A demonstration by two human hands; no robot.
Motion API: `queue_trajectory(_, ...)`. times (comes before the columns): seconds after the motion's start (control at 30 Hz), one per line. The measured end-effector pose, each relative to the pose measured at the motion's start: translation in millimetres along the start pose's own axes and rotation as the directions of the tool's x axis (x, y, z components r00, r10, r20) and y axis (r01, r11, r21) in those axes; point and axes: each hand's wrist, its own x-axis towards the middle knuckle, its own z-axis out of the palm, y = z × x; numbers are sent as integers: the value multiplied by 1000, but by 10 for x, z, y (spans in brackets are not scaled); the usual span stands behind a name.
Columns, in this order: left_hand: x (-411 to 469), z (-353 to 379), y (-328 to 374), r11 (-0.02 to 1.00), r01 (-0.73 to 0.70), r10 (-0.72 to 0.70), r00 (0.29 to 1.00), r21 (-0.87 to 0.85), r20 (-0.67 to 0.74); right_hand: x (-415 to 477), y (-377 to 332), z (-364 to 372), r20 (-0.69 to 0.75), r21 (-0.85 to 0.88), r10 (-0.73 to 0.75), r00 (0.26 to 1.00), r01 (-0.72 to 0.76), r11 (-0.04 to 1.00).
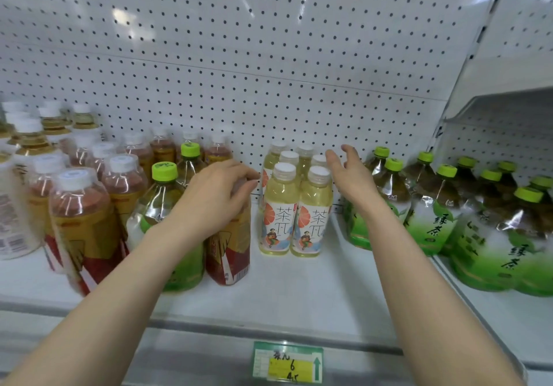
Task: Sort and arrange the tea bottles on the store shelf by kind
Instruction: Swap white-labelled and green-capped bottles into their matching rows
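Just left of the pale yellow bottles on the shelf, the red-labelled bottle stood upright under the nearer left hand, fingers curled round its top, while the right hand hovered open-fingered just right of them.

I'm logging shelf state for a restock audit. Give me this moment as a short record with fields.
left hand: grips the top of a red-label tea bottle
right hand: open, between the pale yellow tea bottles and the green tea bottles
out of place: two green-capped bottles among the red-label bottles at left
shelf edge: price tag
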Motion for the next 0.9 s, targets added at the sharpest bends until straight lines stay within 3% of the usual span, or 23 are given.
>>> queue_trajectory(0.1, -6, 17, -7, 1000, -4, 4, 1000, -7, -4, 232, 33, 54, 278, 174, 230, 933, -285, 943)
queue_trajectory(0.17, -10, 33, -15, 1000, -6, 6, 1000, -6, -11, 261, 53, 65, 381, 248, 259, 887, -369, 896)
queue_trajectory(0.43, -7, 74, -23, 1000, -5, 5, 1000, 20, -22, 306, 102, 75, 416, 311, 212, 884, -358, 881)
queue_trajectory(0.77, -26, 61, -2, 1000, 11, -10, 1000, 25, -9, 121, 241, 206, 426, 533, 120, 897, -356, 768)
queue_trajectory(0.83, -23, 56, -1, 1000, 11, -11, 1000, 24, -7, 49, 236, 247, 385, 578, 109, 917, -332, 746)
queue_trajectory(0.9, -23, 46, -10, 1000, 9, -9, 1000, 20, -5, -31, 236, 308, 224, 565, 80, 971, -196, 801)
